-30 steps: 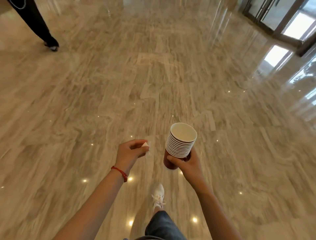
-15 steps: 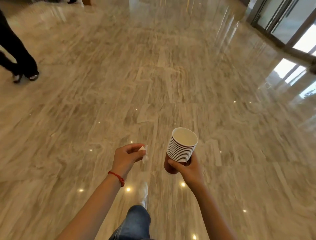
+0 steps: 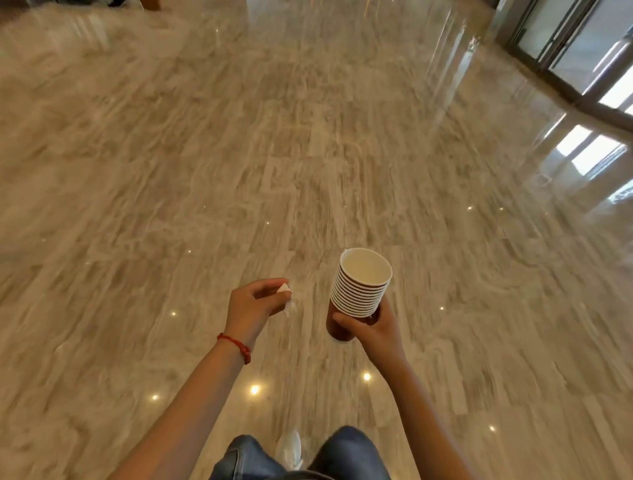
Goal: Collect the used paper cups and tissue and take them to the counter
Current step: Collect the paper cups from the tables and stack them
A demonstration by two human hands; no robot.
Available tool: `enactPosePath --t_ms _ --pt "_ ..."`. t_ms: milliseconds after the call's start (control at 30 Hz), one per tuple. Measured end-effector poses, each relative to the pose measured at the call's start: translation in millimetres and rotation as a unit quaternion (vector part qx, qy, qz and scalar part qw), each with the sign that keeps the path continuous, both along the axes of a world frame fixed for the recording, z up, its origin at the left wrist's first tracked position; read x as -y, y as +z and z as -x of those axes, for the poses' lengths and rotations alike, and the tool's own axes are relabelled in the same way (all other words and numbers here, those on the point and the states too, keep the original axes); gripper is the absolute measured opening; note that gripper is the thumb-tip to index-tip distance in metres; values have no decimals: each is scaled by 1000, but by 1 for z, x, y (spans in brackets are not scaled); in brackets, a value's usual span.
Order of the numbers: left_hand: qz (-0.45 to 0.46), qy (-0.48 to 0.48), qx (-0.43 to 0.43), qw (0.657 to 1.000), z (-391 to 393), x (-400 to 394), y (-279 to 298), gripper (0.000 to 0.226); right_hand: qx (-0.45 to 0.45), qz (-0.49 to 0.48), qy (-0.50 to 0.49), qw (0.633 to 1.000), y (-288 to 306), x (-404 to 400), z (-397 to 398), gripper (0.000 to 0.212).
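Note:
My right hand (image 3: 375,327) grips a stack of several nested paper cups (image 3: 359,291), white inside with a dark red outer wall, held upright in front of me. The top cup looks empty. My left hand (image 3: 255,306), with a red cord on the wrist, pinches a small white tissue (image 3: 286,294) between thumb and fingers; most of the tissue is hidden in the fist. Both hands are held out at waist height above the floor, about a hand's width apart.
A polished beige marble floor (image 3: 308,154) stretches ahead, with ceiling lights reflected in it. Glass doors with dark frames (image 3: 582,44) stand at the far right. Dark furniture edges (image 3: 113,3) show at the top left. My jeans and a white shoe (image 3: 289,448) are below.
I have walked forward across the floor. The person in dark trousers at the left has passed out of view. Both hands keep the same hold on the cups and the tissue.

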State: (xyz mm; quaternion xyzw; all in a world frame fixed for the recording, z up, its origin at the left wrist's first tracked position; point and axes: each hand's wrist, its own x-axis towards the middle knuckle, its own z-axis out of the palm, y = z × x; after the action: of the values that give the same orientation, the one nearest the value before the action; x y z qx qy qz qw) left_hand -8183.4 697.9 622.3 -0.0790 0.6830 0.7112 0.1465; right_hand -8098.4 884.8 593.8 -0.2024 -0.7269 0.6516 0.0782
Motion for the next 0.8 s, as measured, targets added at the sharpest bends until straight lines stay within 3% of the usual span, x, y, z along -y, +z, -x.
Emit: enactPosePath --t_ms 533,800 --pt "-2 16 6 1000 358 -164 -11 24 3 -19 18 1000 -6 -172 371 71" --pt "-7 21 10 1000 528 -235 -4 25 11 -26 20 999 -4 -237 543 59"
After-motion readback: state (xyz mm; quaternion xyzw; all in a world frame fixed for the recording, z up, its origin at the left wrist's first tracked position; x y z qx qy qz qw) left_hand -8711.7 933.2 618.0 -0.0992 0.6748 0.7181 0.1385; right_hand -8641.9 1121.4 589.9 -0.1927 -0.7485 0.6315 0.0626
